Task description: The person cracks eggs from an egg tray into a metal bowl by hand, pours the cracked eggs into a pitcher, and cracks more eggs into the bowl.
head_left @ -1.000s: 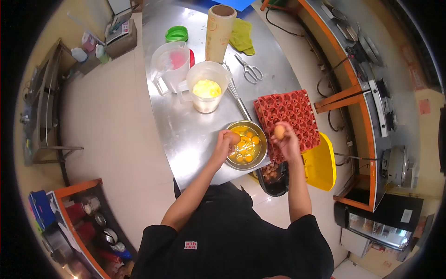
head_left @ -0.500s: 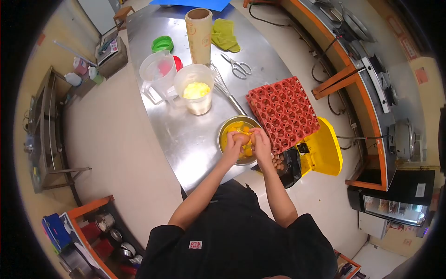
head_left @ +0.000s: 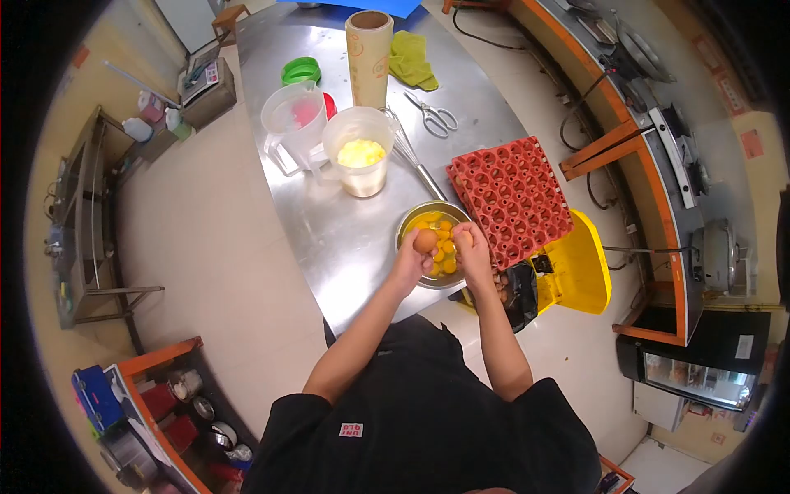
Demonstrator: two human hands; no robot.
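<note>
Over a metal bowl [head_left: 401,232] of several raw yolks [head_left: 445,251] and egg white, my two hands are held a little apart. My left hand [head_left: 409,265] is closed around a rounded brown egg [head_left: 425,240]; whether its underside is broken cannot be seen. Fingers pinched, my right hand [head_left: 474,259] grips a paler piece of eggshell [head_left: 466,238] over the bowl's right side, partly hidden by the fingers. Right beside the bowl lies a red egg tray [head_left: 514,198] with rows of hollows. A whisk [head_left: 424,175] rests on the metal table behind the bowl.
A pitcher with yellow-white contents [head_left: 362,156], another clear pitcher [head_left: 292,123], a tall roll of wrap [head_left: 368,62], scissors [head_left: 436,118] and a green cloth [head_left: 413,62] stand or lie on the table [head_left: 317,247]. Below its right edge is a yellow bin [head_left: 586,272] with a black bag [head_left: 520,303].
My hands have moved apart from their close position over the bowl. The brown egg in my left hand shows more fully, and more yolks are visible. The view has shifted slightly.
</note>
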